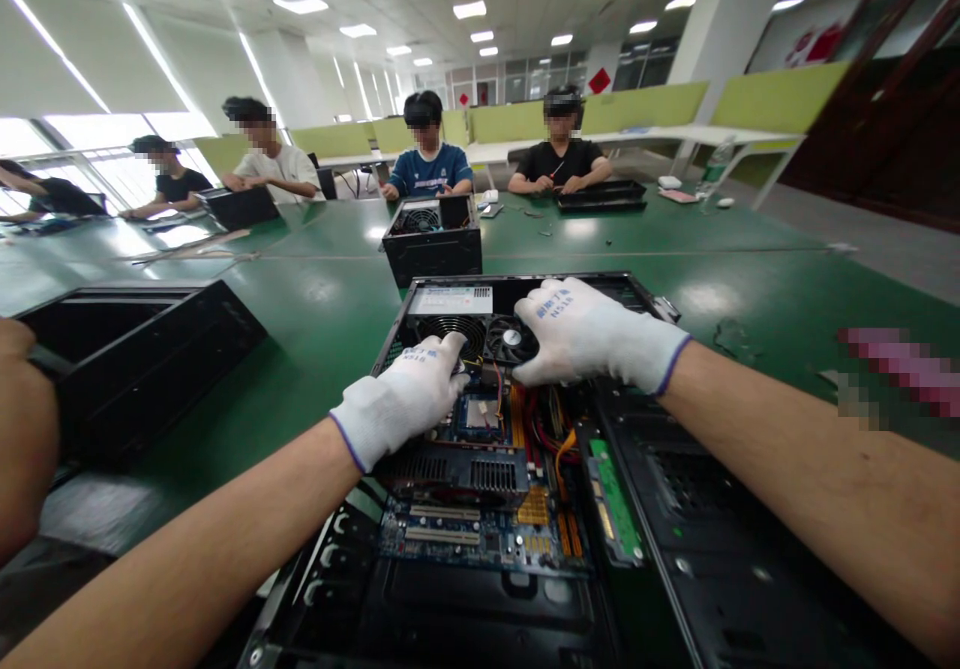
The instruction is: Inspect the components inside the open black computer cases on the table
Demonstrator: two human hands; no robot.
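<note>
An opened computer case (420,609) lies in front of me with its motherboard (499,544) showing. My right hand (581,334), in a white glove, grips the right edge of a small black cooling fan (511,339) with thumb and fingers. My left hand (416,389), gloved too, is at the fan's lower left, fingers curled together; what they hold, if anything, is hidden. Below the fan a square silver processor (482,413) is exposed on the board, with a thin cable above it. At the case's far end sits the power supply (454,301) with its round fan grille.
Another black case (172,349) stands to the left, beside a person's bare arm (22,439). A further case (433,249) stands beyond mine on the green table (315,294). Several people sit across. A black tray-like panel (602,196) and a bottle (718,164) are at the far right.
</note>
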